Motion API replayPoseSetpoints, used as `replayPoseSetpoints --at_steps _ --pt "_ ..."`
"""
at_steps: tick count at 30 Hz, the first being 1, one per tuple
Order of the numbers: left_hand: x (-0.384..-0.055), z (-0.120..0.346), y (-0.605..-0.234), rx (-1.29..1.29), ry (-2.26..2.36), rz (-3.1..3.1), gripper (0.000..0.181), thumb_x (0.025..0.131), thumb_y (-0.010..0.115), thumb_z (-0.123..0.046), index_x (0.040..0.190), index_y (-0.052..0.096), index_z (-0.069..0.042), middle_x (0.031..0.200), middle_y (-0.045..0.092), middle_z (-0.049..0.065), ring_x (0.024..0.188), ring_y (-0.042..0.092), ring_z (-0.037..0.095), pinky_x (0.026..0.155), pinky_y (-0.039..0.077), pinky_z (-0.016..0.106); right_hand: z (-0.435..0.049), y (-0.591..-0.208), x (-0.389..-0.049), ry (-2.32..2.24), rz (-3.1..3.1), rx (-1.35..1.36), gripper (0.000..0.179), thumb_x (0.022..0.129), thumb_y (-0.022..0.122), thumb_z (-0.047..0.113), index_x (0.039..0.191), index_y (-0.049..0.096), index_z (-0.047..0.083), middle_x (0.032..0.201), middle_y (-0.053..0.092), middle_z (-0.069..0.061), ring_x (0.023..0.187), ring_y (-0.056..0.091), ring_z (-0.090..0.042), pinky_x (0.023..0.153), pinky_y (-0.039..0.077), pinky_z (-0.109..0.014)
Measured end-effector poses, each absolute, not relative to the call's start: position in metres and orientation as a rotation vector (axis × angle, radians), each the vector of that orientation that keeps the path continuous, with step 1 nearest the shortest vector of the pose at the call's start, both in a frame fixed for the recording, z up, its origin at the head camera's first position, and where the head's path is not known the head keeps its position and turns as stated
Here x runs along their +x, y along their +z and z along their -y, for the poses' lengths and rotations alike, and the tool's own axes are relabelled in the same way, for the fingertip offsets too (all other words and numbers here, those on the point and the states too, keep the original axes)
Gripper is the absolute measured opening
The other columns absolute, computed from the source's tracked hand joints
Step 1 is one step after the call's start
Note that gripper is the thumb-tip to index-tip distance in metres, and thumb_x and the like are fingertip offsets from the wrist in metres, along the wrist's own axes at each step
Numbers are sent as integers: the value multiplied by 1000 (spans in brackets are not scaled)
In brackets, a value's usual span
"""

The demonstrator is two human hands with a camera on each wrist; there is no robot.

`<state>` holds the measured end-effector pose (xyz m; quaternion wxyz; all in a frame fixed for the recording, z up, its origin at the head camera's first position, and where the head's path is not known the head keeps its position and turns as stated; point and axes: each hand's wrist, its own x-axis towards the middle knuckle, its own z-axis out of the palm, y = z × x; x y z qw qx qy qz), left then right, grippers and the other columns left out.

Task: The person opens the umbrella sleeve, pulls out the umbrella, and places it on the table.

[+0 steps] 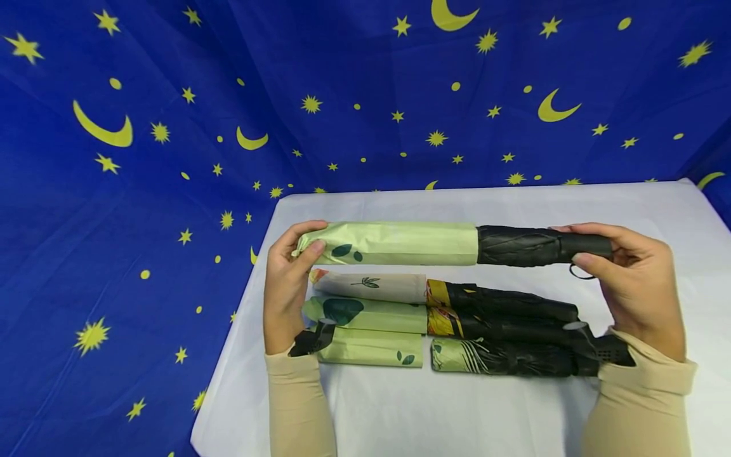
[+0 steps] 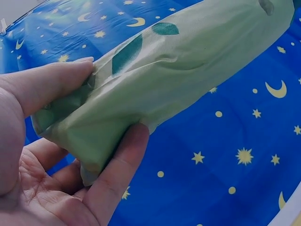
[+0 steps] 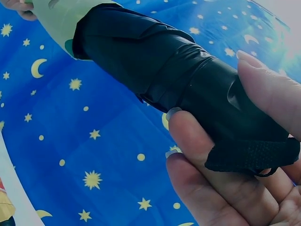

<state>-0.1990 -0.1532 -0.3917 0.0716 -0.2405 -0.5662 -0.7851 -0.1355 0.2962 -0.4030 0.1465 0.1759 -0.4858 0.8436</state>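
A folded black umbrella [image 1: 520,246] is held level above the table, its left part inside a light green sleeve [image 1: 400,243] with dark leaf prints. With thumb and fingers my left hand [image 1: 285,285] pinches the sleeve's crumpled far-left end. My right hand [image 1: 642,279] grips the umbrella's black handle [image 3: 230,103] at the other end. A small dark loop [image 1: 582,274] hangs under that handle. In the left wrist view the sleeve's fabric [image 2: 188,61] looks loose and creased near the fingers. The black folds beyond the sleeve's mouth are bare.
Below the held umbrella, a cream sleeve [image 1: 394,287] and a green sleeve [image 1: 394,315] meet dark, yellow-patterned umbrellas [image 1: 514,301]. Nearest me, another green sleeve [image 1: 371,348] lies a small gap away from a green-and-black umbrella [image 1: 514,357]. A white table [image 1: 457,419] is backed by a blue star-and-moon cloth [image 1: 365,63].
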Motion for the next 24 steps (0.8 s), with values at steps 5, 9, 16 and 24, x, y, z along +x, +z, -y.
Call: replayPoseSetpoints --at_steps 5,9,16,24 --pt "-199 155 -392 -722 -2370 1684 25 97 65 0 121 69 3 111 66 11 90 63 18 75 55 25 -299 -403 -134 2414 1399 482 40 83 53 -37 123 49 -33 118 65 -37 113 66 -41 82 59 -34" --pt "-200 155 -393 -711 -2367 1688 25 97 65 -1 121 69 3 110 67 10 89 64 17 75 55 25 -300 -403 -134 2419 1382 497 40 82 53 -37 122 49 -33 118 65 -38 113 66 -42 86 58 -36" --pt "-200 157 -393 -696 -2368 1672 25 96 66 -1 120 69 3 109 68 10 89 64 17 75 55 25 -302 -403 -133 2414 1389 470 40 83 52 -37 122 49 -33 117 65 -37 112 66 -41 86 58 -36" --pt "-201 158 -393 -688 -2369 1648 26 95 61 6 120 69 4 109 67 12 90 64 17 75 56 24 -307 -405 -134 2441 1300 512 39 83 52 -37 121 48 -34 117 63 -40 111 67 -44 87 58 -38"
